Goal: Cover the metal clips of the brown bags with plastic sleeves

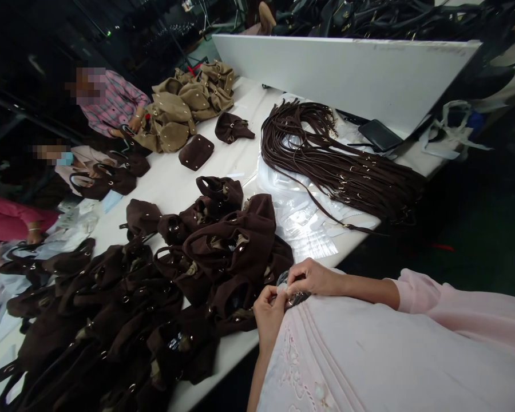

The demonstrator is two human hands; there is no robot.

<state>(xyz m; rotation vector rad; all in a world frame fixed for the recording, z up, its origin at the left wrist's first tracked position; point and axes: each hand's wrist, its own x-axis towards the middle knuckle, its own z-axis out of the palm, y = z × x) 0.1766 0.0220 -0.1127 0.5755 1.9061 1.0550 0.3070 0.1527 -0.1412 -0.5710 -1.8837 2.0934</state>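
"Which step?"
"Handling a small whitish piece [282,288] — my left hand [269,313] and right hand [309,278] seem to pinch it together, beside the dark-brown handbags [158,294]."
"Next move?"
"Calls for steady pinching, I'd judge."

A long white table [237,155] before me bears heaped dark-brown bags [229,243], a tan bag pile [171,117], clear plastic [302,220], and brown straps [364,178] (their metal fittings [341,186] glint).

texts, labels: none legible | brands: none legible | numbers, signs: none legible
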